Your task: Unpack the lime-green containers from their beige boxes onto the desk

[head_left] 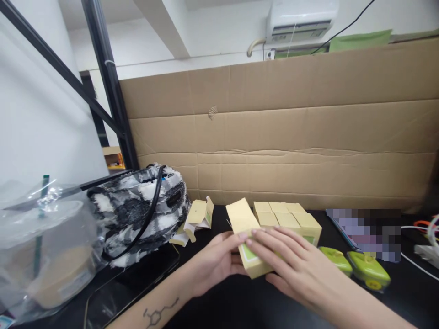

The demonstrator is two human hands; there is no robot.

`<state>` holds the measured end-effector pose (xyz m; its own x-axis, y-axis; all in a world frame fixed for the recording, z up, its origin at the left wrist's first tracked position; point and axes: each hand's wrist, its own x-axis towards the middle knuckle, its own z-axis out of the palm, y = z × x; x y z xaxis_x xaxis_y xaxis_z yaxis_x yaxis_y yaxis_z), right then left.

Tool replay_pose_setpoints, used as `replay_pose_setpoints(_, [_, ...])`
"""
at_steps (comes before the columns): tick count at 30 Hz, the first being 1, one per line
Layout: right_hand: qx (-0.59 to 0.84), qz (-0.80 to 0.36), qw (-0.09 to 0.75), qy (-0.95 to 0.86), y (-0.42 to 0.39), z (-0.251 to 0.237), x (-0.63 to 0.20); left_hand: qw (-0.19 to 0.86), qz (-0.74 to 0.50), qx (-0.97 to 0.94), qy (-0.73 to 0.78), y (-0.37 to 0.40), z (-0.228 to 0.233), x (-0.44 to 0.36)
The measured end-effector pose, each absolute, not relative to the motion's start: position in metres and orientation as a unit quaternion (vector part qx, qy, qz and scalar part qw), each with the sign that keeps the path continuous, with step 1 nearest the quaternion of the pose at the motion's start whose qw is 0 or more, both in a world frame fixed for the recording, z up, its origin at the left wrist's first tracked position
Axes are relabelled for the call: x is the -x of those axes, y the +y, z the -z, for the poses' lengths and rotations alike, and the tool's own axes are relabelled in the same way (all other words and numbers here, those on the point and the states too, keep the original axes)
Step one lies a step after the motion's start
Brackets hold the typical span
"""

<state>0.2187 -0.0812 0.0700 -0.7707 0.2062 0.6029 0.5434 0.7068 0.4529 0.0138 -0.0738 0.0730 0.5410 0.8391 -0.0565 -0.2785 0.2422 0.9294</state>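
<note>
Between my two hands is a small pale-yellow carton (242,217) with a green-edged label, tilted above the black table. My left hand (219,256) grips it from the left side, thumb on the top face. My right hand (291,256) lies over its right side, fingers pressed along the near part, so much of the carton is hidden. Just behind my right hand stands a block of several similar yellow cartons (279,214) in rows. Two green lidded containers (368,269) sit to the right of that hand.
Opened, crumpled yellow cartons (199,217) lie left of centre. Beside them are a shaggy black-and-white bag (144,214), a dark flat device (130,288) and a plastic-wrapped drink cup (61,260). A phone (363,233) leans at right near white cables. Cardboard (274,132) walls the back.
</note>
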Motion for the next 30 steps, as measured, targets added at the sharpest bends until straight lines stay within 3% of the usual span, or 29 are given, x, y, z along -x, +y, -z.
replay_pose_setpoints(11, [0.155,0.372,0.313,-0.860,-0.069,-0.075,-0.213,0.742,-0.415,-0.418,0.320,-0.072,-0.077,-0.013])
replay_pose_setpoints(15, [0.088,0.387,0.300,-0.867,-0.077,-0.073,-0.218,0.701,-0.423,-0.442,0.366,-0.066,-0.082,-0.009])
replay_pose_setpoints(18, [0.082,0.355,0.284,-0.887,-0.079,-0.080,-0.212,0.608,-0.475,-0.487,0.410,-0.054,-0.087,0.002])
replay_pose_setpoints(22, [0.298,0.259,0.290,-0.872,-0.059,-0.090,-0.197,0.396,-0.533,-0.564,0.491,-0.037,-0.082,0.018])
replay_pose_setpoints(30, [0.428,0.217,0.214,-0.851,-0.038,-0.059,-0.172,0.126,-0.351,-0.737,0.564,-0.044,-0.045,0.008])
